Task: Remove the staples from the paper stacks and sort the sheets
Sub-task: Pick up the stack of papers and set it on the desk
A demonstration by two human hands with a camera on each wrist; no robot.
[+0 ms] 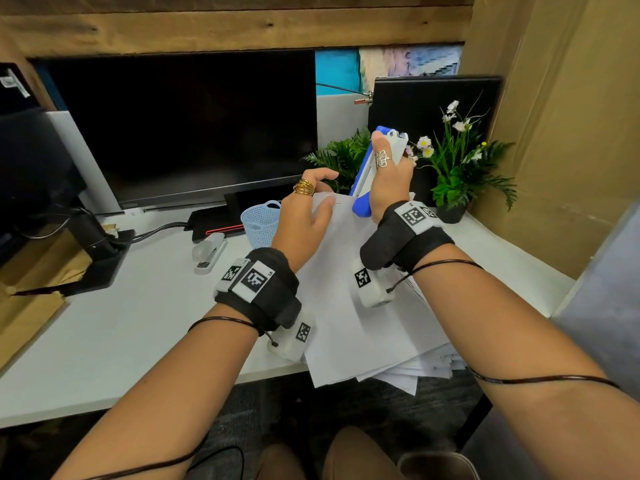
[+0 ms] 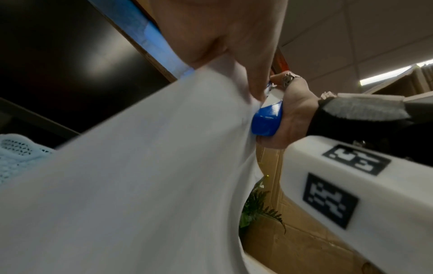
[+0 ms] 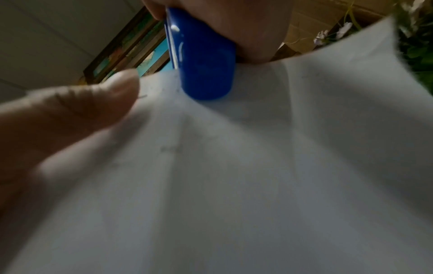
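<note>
My left hand (image 1: 308, 206) pinches the top corner of a white paper stack (image 1: 353, 306), lifting it off the desk; its thumb (image 3: 82, 115) lies on the top sheet beside a small staple (image 3: 142, 96). My right hand (image 1: 389, 181) grips a blue and white stapler (image 1: 363, 174) upright, and its blue lower end (image 3: 203, 61) touches the top edge of the paper, just right of the staple. From the left wrist, the paper stack (image 2: 140, 166) fills the frame, with the stapler's blue end (image 2: 267, 120) against it and the right hand (image 2: 297, 111) wrapped round it.
More loose sheets (image 1: 422, 368) lie under the held stack and overhang the desk (image 1: 121, 323) edge. A white stapler (image 1: 209, 251) and a light blue mesh basket (image 1: 261, 221) sit left of the hands. A dark monitor (image 1: 187, 129) stands behind, a potted plant (image 1: 460, 168) to the right.
</note>
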